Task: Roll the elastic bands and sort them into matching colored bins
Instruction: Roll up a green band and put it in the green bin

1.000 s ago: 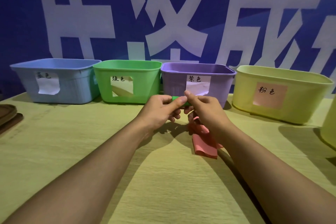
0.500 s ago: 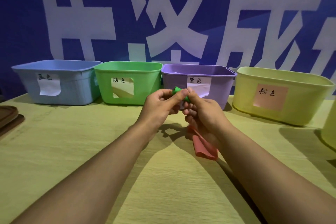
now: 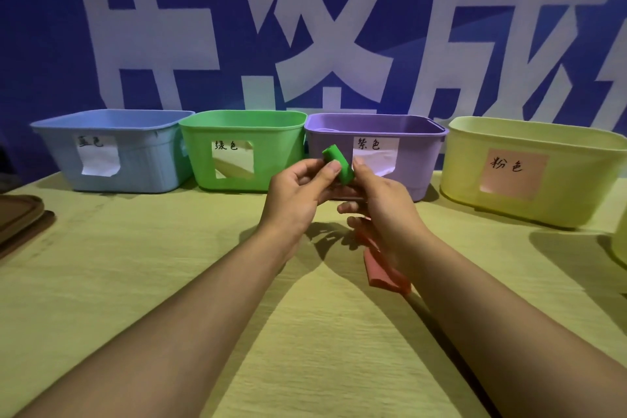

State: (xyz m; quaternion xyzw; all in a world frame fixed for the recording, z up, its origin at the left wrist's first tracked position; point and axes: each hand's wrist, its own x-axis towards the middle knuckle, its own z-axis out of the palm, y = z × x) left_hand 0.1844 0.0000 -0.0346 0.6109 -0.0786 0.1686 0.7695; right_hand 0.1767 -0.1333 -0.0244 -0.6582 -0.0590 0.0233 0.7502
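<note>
Your left hand (image 3: 298, 195) and right hand (image 3: 383, 204) meet at centre frame, raised above the surface (image 3: 135, 282). Both pinch the green band (image 3: 337, 163), already wound into a short roll: left thumb and forefinger on its near left end, right fingertips on its right side. The roll tilts, upper end toward 11 o'clock. It sits in front of the gap between the green bin (image 3: 242, 149) and the purple bin (image 3: 375, 149), apart from both.

Four bins stand in a row across the far edge, 10 to 2 o'clock: blue bin (image 3: 112, 149), green, purple, then yellow bin (image 3: 532, 170). Each carries a paper label with handwritten characters; the yellow one's label is pink. Something pale shows just inside the purple bin's far left rim, possibly a band; too little visible to tell.

A red band (image 3: 383, 273) lies flat on the surface at 5 o'clock from your hands, partly hidden under your right wrist.

A brown lid (image 3: 17, 220) lies at the left edge, 9 o'clock. Blue banner (image 3: 305, 27) with large white characters behind the bins.
</note>
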